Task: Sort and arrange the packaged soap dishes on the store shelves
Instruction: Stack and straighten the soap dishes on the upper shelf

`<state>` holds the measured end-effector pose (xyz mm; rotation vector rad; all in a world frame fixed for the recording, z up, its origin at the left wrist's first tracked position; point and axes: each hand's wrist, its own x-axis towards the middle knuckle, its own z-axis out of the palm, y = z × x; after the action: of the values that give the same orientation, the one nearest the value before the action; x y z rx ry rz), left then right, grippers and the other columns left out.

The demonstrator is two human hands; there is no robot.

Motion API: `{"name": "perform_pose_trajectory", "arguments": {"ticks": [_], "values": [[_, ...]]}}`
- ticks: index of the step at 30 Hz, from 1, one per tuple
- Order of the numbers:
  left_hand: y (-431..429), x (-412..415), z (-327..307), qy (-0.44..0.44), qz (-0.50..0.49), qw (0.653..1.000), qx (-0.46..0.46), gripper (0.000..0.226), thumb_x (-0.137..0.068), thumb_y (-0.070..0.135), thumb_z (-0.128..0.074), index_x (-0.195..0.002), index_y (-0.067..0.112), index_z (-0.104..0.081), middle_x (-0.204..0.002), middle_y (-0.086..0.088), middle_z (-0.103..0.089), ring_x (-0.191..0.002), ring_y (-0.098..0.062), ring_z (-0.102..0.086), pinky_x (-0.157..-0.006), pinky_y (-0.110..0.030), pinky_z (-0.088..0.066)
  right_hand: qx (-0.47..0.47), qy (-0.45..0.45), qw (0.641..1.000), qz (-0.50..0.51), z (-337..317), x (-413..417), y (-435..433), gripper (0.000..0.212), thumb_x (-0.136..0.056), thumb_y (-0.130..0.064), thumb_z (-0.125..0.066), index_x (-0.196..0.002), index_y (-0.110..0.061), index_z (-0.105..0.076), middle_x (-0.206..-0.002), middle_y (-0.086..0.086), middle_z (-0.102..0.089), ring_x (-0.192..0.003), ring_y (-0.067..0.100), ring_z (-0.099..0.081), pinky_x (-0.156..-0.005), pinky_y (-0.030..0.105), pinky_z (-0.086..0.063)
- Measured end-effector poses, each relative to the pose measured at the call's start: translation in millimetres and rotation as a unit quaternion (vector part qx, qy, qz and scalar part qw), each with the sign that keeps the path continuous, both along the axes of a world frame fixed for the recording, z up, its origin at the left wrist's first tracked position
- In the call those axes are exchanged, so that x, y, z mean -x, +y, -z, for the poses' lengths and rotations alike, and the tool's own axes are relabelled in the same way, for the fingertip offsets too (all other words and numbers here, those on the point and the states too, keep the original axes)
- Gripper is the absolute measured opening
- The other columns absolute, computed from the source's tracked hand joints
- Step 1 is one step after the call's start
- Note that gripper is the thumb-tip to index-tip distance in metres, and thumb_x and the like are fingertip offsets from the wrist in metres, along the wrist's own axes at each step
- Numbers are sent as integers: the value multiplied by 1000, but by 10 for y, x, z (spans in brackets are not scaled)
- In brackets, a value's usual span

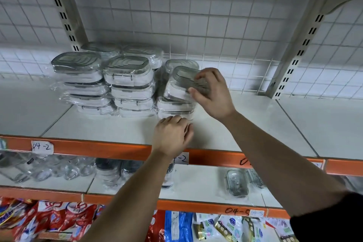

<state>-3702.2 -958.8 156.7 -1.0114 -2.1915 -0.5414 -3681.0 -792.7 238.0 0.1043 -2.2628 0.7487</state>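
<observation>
R hand pinching tilted film-wrapped white soap dish w/ grey slatted lid; L hand loose-fingered at base of short stack. Level it, square edges before release.

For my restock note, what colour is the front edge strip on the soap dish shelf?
The edge strip is orange; the head view shows it.

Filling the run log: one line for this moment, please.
right hand grips tilted soap dish above right stack | left hand at stack's base

Both arms reach forward — right hand higher, curled in a grip; left hand lower, relaxed.
</observation>
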Motion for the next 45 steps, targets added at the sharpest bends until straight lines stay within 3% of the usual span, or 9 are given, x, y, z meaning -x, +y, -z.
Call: {"name": "perform_pose_trajectory", "arguments": {"ticks": [5, 12, 17, 23, 27, 31, 35, 42, 45], "values": [[27, 2, 5, -4, -14, 1000, -1, 31, -86, 30, -47, -59, 16, -56, -58, -1, -55, -52, -25, -54, -54, -29, -42, -63, -72, 995, -18, 62, 331, -126, 44, -85, -49, -62, -111, -14, -64, -113, 3, -57, -109, 27, -55, -97, 46, -45], [22, 0, 3, -12, -3, 1000, -7, 32, -85, 30, -47, -58, 15, -55, -58, -2, -55, -51, -27, -54, -53, -28, -42, -104, -112, 988, 9, 69, 333, -89, 58, -89, -58, -47, -126, -15, -63, -128, 3, -61, -128, 29, -48, -116, 40, -28], [-1, -23, -36, 5, 4, 1000, 8, 32, -86, 29, -45, -64, 15, -63, -62, -2, -60, -51, -24, -56, -54, -26, -42, -38, -93, 994, 39, 114, -123, 67, 40, -100, -33, -53, -134, -11, -56, -134, 5, -56, -127, 25, -48, -106, 31, -38], [32, -62, -69, 56, 46, 996, 48, 32, -89, 31, -46, -74, 14, -68, -71, -2, -65, -63, -23, -62, -60, -29, -48, 1, -101, 989, 107, 327, -863, 348, 38, -96, -33, -50, -126, -10, -60, -126, 6, -60, -121, 26, -52, -95, 26, -39], [112, -387, -52, 38, 43, 998, -19, 20, -88, 30, -54, -78, 15, -64, -76, -1, -61, -70, -24, -58, -64, -33, -45, 36, -75, 987, 136, 516, -1382, 466, 33, -93, -30, -51, -117, -11, -64, -114, 3, -65, -109, 25, -56, -88, 33, -47], [180, -940, 176, 22, 100, 994, -28, 21, -89, 29, -55, -77, 14, -62, -75, -2, -59, -70, -24, -56, -63, -35, -43, 62, -47, 985, 155, 752, -1885, 521, 22, -93, -23, -53, -105, -10, -66, -96, 0, -64, -91, 18, -56, -76, 28, -45], [207, -1350, 591, -18, 133, 991, -2, 21, -89, 28, -54, -76, 14, -63, -76, -1, -60, -71, -24, -58, -63, -35, -44, 57, -42, 985, 156, 1103, -2335, 564, 13, -91, -16, -55, -93, -8, -65, -84, -4, -58, -78, 12, -49, -68, 13, -35], [223, -1594, 1508, -145, 116, 981, 55, 24, -91, 29, -51, -77, 13, -64, -76, 0, -61, -69, -22, -59, -64, -34, -49, 80, -181, 969, 151, 2225, -2644, 666, 38, -90, -39, -46, -102, -11, -68, -98, 2, -65, -93, 22, -58, -69, 32, -48], [233, -1505, 1912, -186, 88, 973, 106, 28, -92, 33, -48, -80, 13, -64, -79, -1, -60, -73, -24, -58, -68, -35, -48, 66, -243, 957, 143, 2684, -2589, 688, 43, -90, -42, -46, -108, -10, -68, -107, 5, -66, -102, 29, -58, -81, 34, -48]]}}
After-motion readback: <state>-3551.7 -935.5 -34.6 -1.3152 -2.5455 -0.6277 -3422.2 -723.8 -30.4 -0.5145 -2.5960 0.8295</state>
